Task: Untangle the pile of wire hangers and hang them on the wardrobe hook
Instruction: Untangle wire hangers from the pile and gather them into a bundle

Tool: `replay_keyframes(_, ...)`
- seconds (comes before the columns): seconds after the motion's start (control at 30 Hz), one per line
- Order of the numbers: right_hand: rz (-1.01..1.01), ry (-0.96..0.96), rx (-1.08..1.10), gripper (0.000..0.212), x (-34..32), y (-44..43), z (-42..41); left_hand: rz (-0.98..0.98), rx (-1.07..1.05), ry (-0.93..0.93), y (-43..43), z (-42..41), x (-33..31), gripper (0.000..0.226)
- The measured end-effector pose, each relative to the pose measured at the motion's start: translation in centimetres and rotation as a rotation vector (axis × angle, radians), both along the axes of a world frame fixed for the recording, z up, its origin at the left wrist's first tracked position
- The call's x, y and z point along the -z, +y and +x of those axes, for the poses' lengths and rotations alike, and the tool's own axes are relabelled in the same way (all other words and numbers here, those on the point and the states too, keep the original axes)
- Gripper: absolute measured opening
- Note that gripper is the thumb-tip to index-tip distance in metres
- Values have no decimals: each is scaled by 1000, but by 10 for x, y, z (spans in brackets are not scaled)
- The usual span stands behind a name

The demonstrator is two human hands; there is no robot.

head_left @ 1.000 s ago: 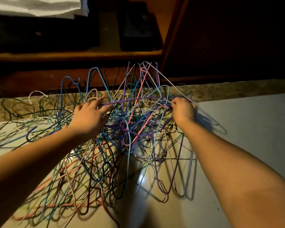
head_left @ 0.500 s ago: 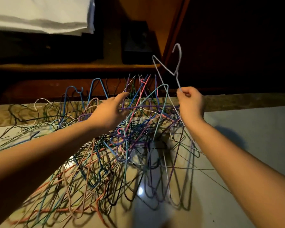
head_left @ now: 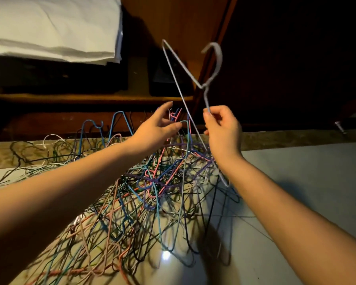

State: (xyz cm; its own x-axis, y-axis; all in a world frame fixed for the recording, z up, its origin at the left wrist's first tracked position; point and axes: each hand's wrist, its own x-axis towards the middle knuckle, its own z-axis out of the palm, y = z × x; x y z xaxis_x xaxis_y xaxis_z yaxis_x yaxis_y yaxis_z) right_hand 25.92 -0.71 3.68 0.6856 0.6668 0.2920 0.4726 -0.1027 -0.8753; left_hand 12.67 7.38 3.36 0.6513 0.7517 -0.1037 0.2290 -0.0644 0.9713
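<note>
Here the right hand [head_left: 222, 133] pinches a pale hanger [head_left: 219, 58] above the pile [head_left: 162, 177], left hand [head_left: 155, 129] open beside it.

A home: a wooden wardrobe [head_left: 173, 21] shelves folded white linen [head_left: 49, 27] (wire hangers [head_left: 152, 182] heaped on the tiled floor [head_left: 296, 171]).

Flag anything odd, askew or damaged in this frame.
Only the expected mess: the hangers lie in a tangled heap sprawling over the surface. The right hand pinches one pale hanger askew, its low corner down among the heap. No breakage is visible.
</note>
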Motion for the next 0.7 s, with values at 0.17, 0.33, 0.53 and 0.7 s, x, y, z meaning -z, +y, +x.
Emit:
replay_keyframes(0.17,-77,178,-157,21,21,13,-59,-44,-32,-161,4,-18,-12,65)
replay_keyframes(0.33,-178,388,-255,16,46,23,-114,-167,-84,-187,8,-39,-6,25)
replay_keyframes(0.53,-383,65,-531,14,68,17,-103,-259,-97,-71,32,-95,7,15)
replay_keyframes(0.7,-663,-51,-449,23,96,12,-72,-24,-74,208,42,-139,26,11)
